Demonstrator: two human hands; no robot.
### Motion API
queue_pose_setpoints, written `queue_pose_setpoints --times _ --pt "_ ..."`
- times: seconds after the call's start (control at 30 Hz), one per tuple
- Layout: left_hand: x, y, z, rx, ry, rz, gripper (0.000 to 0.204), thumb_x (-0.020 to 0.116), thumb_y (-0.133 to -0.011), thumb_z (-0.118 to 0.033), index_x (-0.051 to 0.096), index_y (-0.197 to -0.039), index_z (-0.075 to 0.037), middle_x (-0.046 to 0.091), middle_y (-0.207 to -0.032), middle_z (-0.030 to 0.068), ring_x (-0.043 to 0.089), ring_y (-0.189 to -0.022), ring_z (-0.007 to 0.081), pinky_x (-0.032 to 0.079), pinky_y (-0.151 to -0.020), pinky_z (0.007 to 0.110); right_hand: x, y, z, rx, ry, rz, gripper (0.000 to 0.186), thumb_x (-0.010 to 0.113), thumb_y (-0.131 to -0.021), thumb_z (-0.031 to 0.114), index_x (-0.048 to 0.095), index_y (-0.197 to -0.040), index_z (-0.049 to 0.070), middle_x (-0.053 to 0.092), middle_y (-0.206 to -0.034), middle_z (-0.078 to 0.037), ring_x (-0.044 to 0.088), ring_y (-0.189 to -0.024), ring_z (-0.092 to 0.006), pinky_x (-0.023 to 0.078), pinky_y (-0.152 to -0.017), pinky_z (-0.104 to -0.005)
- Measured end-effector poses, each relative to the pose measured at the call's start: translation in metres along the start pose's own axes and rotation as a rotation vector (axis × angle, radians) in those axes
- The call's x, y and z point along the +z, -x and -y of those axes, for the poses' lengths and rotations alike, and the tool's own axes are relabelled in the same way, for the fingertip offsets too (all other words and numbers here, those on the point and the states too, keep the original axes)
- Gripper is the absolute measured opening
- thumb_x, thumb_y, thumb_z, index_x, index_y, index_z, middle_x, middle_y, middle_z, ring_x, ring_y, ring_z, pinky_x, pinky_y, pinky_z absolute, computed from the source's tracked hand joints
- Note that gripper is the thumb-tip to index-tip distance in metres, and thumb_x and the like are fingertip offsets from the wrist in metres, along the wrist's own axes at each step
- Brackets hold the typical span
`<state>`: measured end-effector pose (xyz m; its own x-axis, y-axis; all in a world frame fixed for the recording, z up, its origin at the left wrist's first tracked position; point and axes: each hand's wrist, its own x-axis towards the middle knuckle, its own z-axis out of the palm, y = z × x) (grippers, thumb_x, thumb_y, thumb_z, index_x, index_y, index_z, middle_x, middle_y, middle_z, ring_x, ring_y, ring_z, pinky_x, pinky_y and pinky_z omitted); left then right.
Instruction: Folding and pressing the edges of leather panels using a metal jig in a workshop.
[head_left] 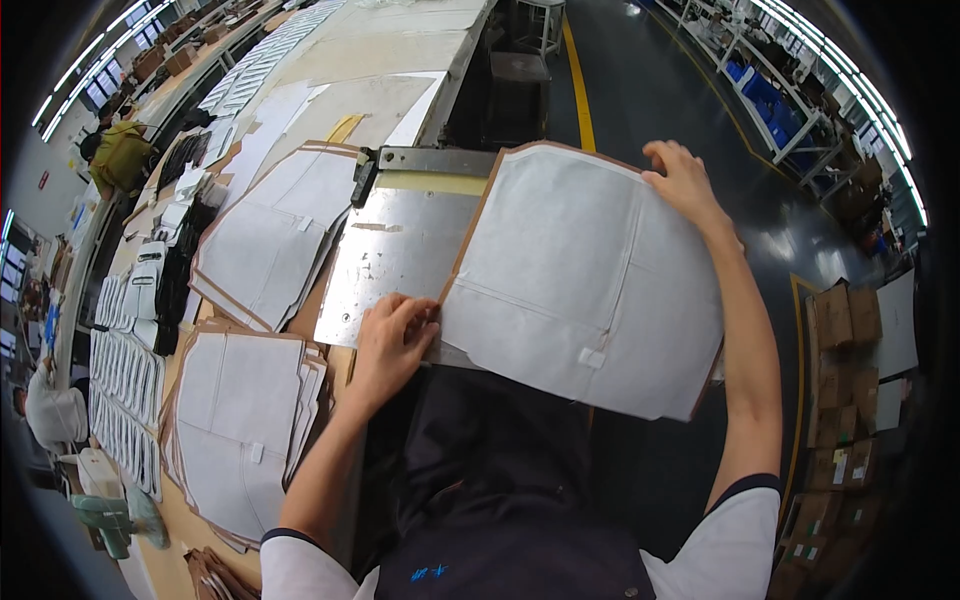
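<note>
A large white panel with brown edging (570,260), sewn seams and a small white tag is spread in front of me, tilted past the table edge. At its left edge, my left hand (395,340) is closed with fingertips pinching the brown border. My right hand (685,185) grips the panel's upper right corner, thumb and fingers bent around the edge. Partly under the panel lies a flat metal plate (390,260), with a metal bar (430,160) along its far side and a black clamp-like piece (365,178) at the bar's left end.
Two stacks of similar panels, a far one (265,235) and a near one (235,400), lie left of the plate. Rows of white strips (130,370) fill the table's left side. A stool (518,85) stands ahead; cardboard boxes (845,390) are piled right. Another person (52,410) is far left.
</note>
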<state>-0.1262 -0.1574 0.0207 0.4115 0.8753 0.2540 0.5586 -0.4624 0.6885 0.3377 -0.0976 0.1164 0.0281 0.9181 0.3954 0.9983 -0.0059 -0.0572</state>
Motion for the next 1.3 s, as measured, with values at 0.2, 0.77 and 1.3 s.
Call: queue_pose_setpoints --times 0.2,0.77,1.3 --pt "-0.002 0.063 -0.025 -0.034 0.055 -0.211 0.024 0.072 -0.091 -0.002 0.073 -0.114 -0.004 0.069 -0.108 0.0113 0.067 -0.097 0.0265 0.051 -0.089 0.036 0.065 0.056 0.09 -0.271 -0.385 -0.207 0.026 0.069 -0.088 0.007 0.07 -0.114 0.002 0.066 -0.115 -0.015 0.063 -0.11 -0.0334 0.049 -0.096 -0.0449" --pt "0.03 0.091 -0.008 -0.5 0.594 -0.197 0.021 0.065 -0.105 -0.016 0.07 -0.1 0.003 0.07 -0.09 0.0054 0.065 -0.083 0.0113 0.052 -0.079 0.027 0.075 0.128 0.235 -0.639 -0.577 -0.019 0.038 0.061 -0.079 0.0 0.067 -0.117 -0.002 0.062 -0.119 -0.012 0.057 -0.111 -0.0312 0.045 -0.095 -0.0434" --pt "0.034 0.073 -0.018 -0.584 0.921 -0.02 0.037 0.064 -0.106 -0.028 0.075 -0.094 0.006 0.073 -0.08 0.0076 0.068 -0.073 0.0125 0.053 -0.072 0.027 0.08 0.119 0.232 -0.703 -0.578 0.021 0.041 0.063 -0.078 -0.001 0.069 -0.119 0.005 0.057 -0.115 -0.009 0.054 -0.107 -0.0309 0.045 -0.09 -0.0431"
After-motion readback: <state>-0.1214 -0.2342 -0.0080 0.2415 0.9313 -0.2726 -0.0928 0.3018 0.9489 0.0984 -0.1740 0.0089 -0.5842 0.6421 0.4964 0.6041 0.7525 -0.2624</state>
